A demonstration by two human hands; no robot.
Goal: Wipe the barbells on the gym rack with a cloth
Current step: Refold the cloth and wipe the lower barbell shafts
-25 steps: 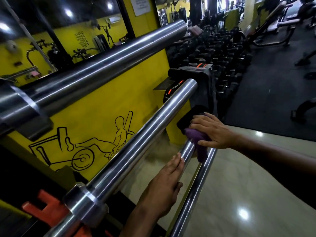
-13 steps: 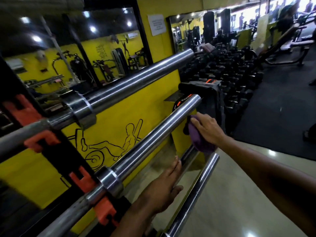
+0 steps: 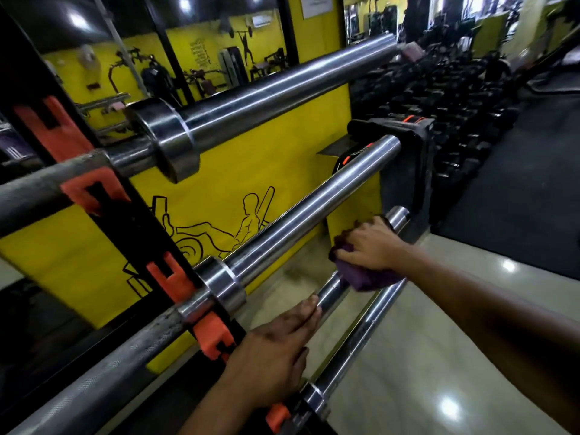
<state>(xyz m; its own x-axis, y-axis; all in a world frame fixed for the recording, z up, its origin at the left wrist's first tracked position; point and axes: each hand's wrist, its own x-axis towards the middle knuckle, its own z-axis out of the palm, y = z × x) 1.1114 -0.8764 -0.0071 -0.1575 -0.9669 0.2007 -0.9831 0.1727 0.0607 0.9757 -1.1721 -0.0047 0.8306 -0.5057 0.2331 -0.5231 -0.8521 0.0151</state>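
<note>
Several chrome barbells lie across a black rack with orange hooks [image 3: 169,277]. The top barbell [image 3: 282,86] and the middle barbell [image 3: 314,208] run up to the right. My right hand [image 3: 370,243] grips a purple cloth [image 3: 367,277] wrapped over the sleeve of a lower barbell [image 3: 398,216], near its end. My left hand [image 3: 276,353] rests flat with straight fingers on that same lower sleeve, closer to me. A lowest barbell [image 3: 361,343] runs just below, partly hidden by my arms.
A yellow wall [image 3: 219,171] with a black figure drawing and mirrors stands behind the rack. A dark dumbbell rack [image 3: 455,98] fills the back right. A black weight plate stand [image 3: 408,158] sits at the barbell ends. Glossy tile floor [image 3: 423,387] lies to the right.
My right hand has moved the cloth down from the end of the middle barbell onto the lower barbell's sleeve. My view has shifted back. The left hand stays on the lower sleeve.
</note>
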